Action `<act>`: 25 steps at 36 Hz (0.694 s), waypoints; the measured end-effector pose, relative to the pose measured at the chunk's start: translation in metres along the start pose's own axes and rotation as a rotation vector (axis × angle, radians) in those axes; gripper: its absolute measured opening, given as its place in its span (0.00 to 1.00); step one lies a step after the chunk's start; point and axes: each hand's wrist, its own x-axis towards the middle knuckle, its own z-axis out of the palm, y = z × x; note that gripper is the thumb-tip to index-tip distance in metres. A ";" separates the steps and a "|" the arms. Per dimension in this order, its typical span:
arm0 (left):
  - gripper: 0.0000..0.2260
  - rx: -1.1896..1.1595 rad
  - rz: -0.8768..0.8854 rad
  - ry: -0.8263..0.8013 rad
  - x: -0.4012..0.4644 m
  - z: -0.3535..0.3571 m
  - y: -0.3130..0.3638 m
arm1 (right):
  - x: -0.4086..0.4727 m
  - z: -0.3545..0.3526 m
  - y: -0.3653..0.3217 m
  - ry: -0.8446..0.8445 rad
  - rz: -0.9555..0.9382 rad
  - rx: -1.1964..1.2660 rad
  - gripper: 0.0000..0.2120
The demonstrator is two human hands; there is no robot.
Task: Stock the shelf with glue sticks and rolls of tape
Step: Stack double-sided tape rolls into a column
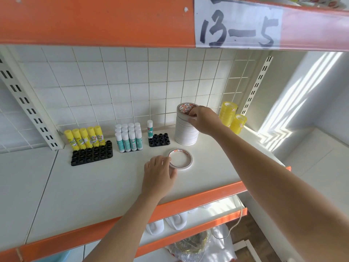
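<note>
Reaching in with both arms over the white shelf (85, 186): right hand (204, 120) has its fingers curled over the top of the tall stack of white tape rolls (186, 132) near the back edge, pinching the top roll. Left hand (157, 173) touches a single tape roll (180, 159) lying flat mid-shelf, fingertips curled on its rim. Yellow glue sticks (85, 138) and teal glue sticks (128, 138) stand in black trays toward the back left; yellow tape rolls (232, 118) sit in the back right corner.
</note>
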 end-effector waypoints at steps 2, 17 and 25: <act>0.16 0.002 0.000 -0.002 0.000 0.000 0.000 | 0.000 0.000 -0.001 -0.006 0.001 -0.006 0.13; 0.17 -0.002 0.000 -0.021 0.001 0.001 -0.001 | -0.002 -0.001 0.000 -0.031 -0.024 -0.014 0.13; 0.16 -0.002 0.003 -0.018 0.001 0.002 -0.002 | 0.000 -0.004 0.004 -0.069 -0.026 -0.028 0.13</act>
